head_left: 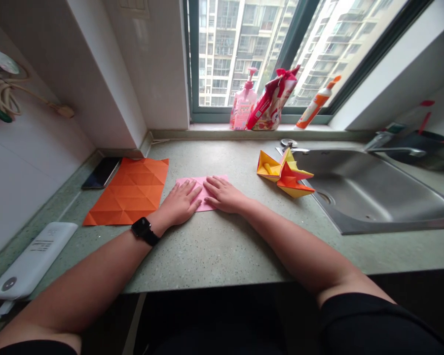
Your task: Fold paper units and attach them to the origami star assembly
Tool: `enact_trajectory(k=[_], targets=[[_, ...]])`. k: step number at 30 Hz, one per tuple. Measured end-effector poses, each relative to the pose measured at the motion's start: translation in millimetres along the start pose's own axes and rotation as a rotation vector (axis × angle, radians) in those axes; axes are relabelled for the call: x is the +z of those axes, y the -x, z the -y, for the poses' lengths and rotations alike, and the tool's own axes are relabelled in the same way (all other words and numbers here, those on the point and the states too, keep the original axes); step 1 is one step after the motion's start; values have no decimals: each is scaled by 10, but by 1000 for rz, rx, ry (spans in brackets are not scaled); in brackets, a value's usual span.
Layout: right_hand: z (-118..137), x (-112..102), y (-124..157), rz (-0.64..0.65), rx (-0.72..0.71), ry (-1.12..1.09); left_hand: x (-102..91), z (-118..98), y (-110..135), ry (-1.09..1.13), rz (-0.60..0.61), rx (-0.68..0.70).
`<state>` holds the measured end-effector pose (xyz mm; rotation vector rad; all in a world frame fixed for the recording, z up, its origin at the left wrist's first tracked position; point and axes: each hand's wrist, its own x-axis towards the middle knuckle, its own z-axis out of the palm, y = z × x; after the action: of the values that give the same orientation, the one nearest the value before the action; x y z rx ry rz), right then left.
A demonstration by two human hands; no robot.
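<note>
Pink paper [201, 190] lies under palm-down left hand [175, 203] and right hand [224, 195].

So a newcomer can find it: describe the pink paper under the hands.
On the speckled green countertop under the window, left of the steel sink, lies a pink paper sheet. It sits between a larger creased orange paper sheet and a yellow-and-orange folded paper model. It alone is pink, pressed flat under the left hand and right hand.
</note>
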<state>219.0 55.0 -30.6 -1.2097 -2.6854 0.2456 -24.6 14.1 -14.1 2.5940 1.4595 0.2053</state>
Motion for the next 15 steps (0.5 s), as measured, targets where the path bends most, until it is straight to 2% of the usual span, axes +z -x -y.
enact_trajectory(k=[7,10,15], targets=[[-6,-63,52,28,12,4,-84,-17,-128,-27,-7,47],[-18,-62,78,29,14,1,-38,7,-162,28,-26,68],[-28,-66,98,35,24,-20,43,65,-143,17,57,89]])
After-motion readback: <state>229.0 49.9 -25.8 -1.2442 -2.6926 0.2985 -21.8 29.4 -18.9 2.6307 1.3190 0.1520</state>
